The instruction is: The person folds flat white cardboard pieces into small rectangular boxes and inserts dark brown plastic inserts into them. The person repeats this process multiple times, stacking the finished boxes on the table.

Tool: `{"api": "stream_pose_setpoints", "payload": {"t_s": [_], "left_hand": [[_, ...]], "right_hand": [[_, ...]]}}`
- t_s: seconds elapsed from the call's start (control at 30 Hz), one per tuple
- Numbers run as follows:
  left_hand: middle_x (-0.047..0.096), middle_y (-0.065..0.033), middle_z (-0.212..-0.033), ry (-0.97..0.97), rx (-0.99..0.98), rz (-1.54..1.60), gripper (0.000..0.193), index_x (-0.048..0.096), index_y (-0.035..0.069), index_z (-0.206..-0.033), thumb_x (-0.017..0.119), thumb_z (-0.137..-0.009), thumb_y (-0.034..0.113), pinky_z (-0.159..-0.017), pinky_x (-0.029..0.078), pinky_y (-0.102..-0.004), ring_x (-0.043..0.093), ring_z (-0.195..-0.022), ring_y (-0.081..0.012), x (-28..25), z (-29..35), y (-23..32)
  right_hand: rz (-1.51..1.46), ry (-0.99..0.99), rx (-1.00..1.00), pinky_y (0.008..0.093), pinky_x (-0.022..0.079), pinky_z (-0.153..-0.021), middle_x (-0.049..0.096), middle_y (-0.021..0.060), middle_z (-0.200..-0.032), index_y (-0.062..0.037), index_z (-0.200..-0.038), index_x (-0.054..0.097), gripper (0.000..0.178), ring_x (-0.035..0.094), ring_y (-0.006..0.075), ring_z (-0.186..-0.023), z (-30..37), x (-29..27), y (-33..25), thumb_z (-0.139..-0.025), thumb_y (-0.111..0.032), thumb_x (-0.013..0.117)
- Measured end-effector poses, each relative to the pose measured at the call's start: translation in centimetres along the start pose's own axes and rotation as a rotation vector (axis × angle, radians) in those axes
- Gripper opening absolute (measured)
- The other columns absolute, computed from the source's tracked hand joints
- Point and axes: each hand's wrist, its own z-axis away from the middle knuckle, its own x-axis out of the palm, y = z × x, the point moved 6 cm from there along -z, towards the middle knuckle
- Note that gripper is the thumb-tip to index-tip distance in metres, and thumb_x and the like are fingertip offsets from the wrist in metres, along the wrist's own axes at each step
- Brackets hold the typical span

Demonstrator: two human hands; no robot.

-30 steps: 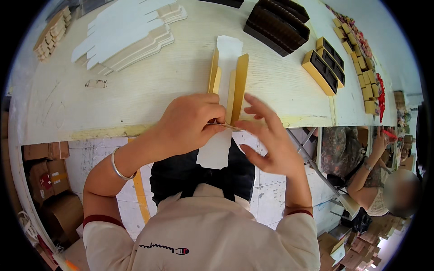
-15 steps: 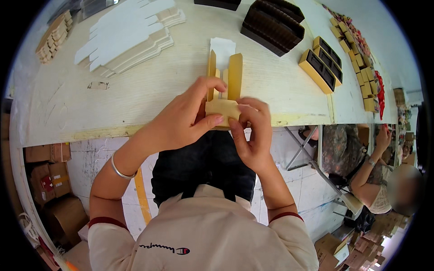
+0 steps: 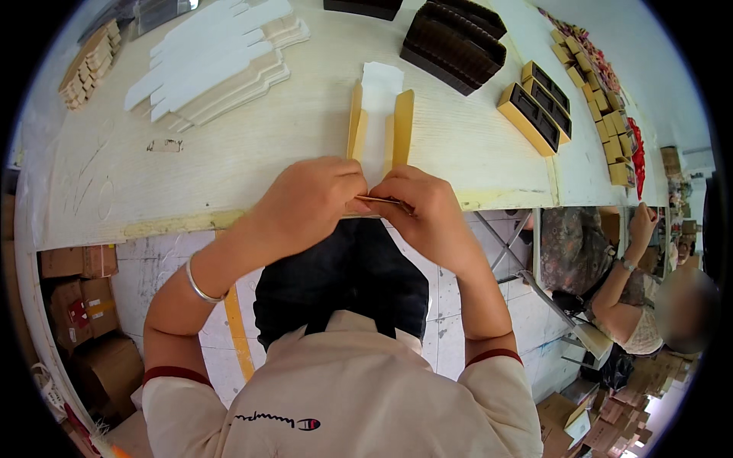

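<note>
A partly folded gold cardboard box (image 3: 402, 130) with a white inside lies at the table's front edge. Its two long side walls stand up, and a white flap lies flat at the far end. My left hand (image 3: 324, 191) grips the near end from the left, fingers curled and thumb pressed in. From the other side my right hand (image 3: 424, 206) pinches the same end. Between the two hands the near panel shows only as a thin edge; my fingers hide most of it.
Flat white box blanks (image 3: 214, 61) are stacked at the left, beside a smaller pile of cardboard pieces (image 3: 92, 65). Black plastic trays (image 3: 454, 46) stand at the back right, near gold boxes with black inserts (image 3: 534, 107). Farther right are more gold boxes (image 3: 611, 122) and a seated person's arm (image 3: 615, 290).
Both hands have closed in on the box's near end. The near gold panel that faced up is now seen edge-on between my fingers. My left hand has left the box's inside.
</note>
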Motion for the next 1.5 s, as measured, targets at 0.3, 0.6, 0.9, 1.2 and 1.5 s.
{"api": "stream_pose_setpoints", "payload": {"t_s": [0.3,0.6,0.9,1.2,1.5], "left_hand": [[0.062,-0.0032,-0.097,-0.179,0.147,-0.272,0.033,0.067,0.008,-0.082,0.078,-0.064,0.033,-0.099,0.036,-0.0476,0.050,-0.109,-0.0279,-4.1,-1.3,0.1],[0.059,-0.0019,-0.101,-0.090,0.042,-0.252,0.028,0.065,0.008,-0.087,0.077,-0.064,0.019,-0.081,0.047,-0.0341,0.052,-0.095,-0.0237,-1.1,1.5,0.4],[0.060,-0.0009,-0.095,0.002,0.094,-0.095,0.026,0.061,0.008,-0.078,0.080,-0.062,0.017,-0.075,0.048,-0.0322,0.052,-0.089,-0.0237,-3.0,1.2,-0.5],[0.059,-0.0031,-0.086,0.187,-0.130,-0.001,0.011,0.060,0.006,-0.078,0.070,-0.073,0.007,-0.066,0.047,-0.0343,0.056,-0.081,-0.0244,-1.1,1.0,0.2],[0.057,-0.0062,-0.074,0.115,-0.184,0.123,0.001,0.065,0.005,-0.076,0.066,-0.076,0.005,-0.058,0.046,-0.0354,0.058,-0.068,-0.0253,-0.3,1.5,-0.5]], "right_hand": [[0.539,0.282,-0.350,0.0372,0.045,-0.070,0.062,0.0139,-0.090,-0.0025,-0.090,0.064,0.022,0.055,0.0303,-0.080,0.3,-5.2,2.0,-0.070,-0.006,0.073],[0.329,0.312,-0.383,0.0381,0.044,-0.063,0.057,0.0114,-0.082,-0.0014,-0.112,0.061,0.043,0.053,0.0282,-0.069,2.2,-2.8,-2.3,-0.070,-0.004,0.070],[0.133,-0.065,-0.405,0.0359,0.046,-0.075,0.057,0.0113,-0.096,-0.0042,-0.101,0.064,0.030,0.053,0.0287,-0.088,-0.5,-2.3,-0.2,-0.071,0.000,0.072],[0.143,0.112,-0.312,0.0385,0.044,-0.065,0.053,0.0127,-0.084,-0.0025,-0.082,0.052,0.024,0.054,0.0310,-0.080,-1.9,-0.2,-1.2,-0.068,0.003,0.071],[0.258,0.015,-0.290,0.0393,0.046,-0.079,0.057,0.0149,-0.103,-0.0036,-0.113,0.057,0.047,0.055,0.0346,-0.094,1.2,-1.1,-2.0,-0.068,0.000,0.070]]}}
